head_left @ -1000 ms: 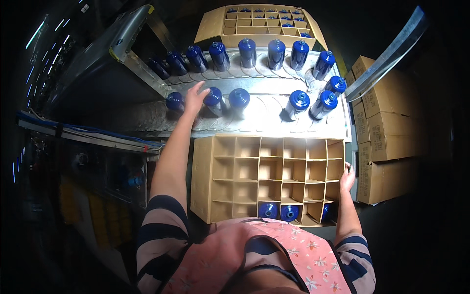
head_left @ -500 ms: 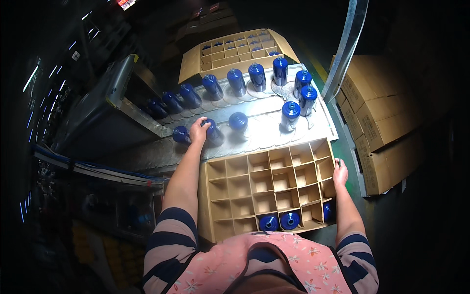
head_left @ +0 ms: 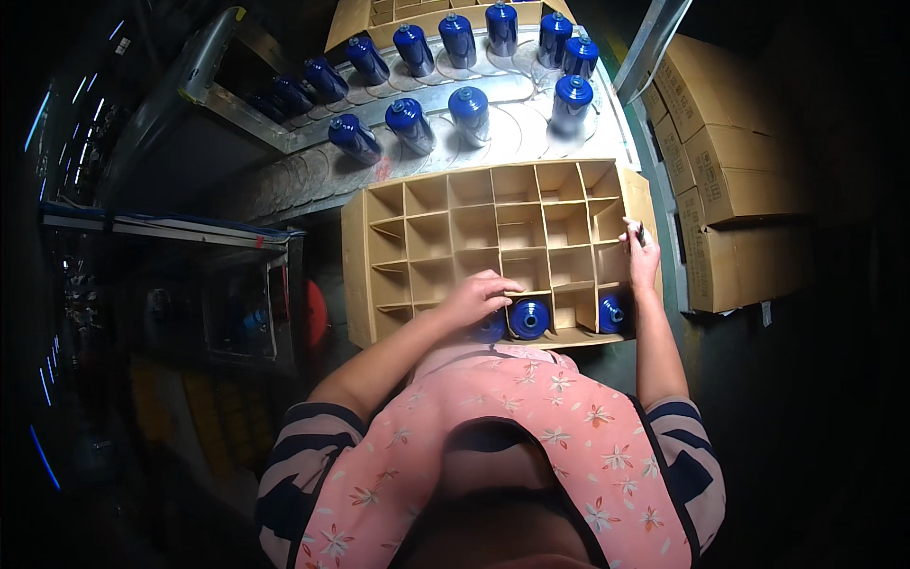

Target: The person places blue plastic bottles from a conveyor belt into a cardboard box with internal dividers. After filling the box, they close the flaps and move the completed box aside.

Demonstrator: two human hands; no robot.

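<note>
My left hand [head_left: 482, 298] is over the near row of a divided cardboard carton [head_left: 354, 270]. Its thumb and fingers close on the top edge of a cardboard divider [head_left: 526, 276]. Right beside it a blue bottle [head_left: 530, 320] stands in a cell, and another blue bottle [head_left: 489, 327] is partly hidden under the hand. A further blue bottle [head_left: 612, 312] sits in the near right corner. At the carton's right side my right hand [head_left: 644, 254] has its fingers closed round a small dark object [head_left: 640, 233], too small to name.
Beyond the carton, a conveyor [head_left: 517, 90] carries several upright blue bottles [head_left: 469, 116]. Another divided carton [head_left: 379, 24] lies behind it. Closed cardboard boxes [head_left: 739, 180] are stacked at the right, past a metal post [head_left: 654, 47]. A metal-framed machine [head_left: 213, 57] stands at the left.
My left hand has let go of a bottle on the conveyor and come back to the carton's near row. The view has tilted down, so everything sits higher. My right hand stays at the carton's right side.
</note>
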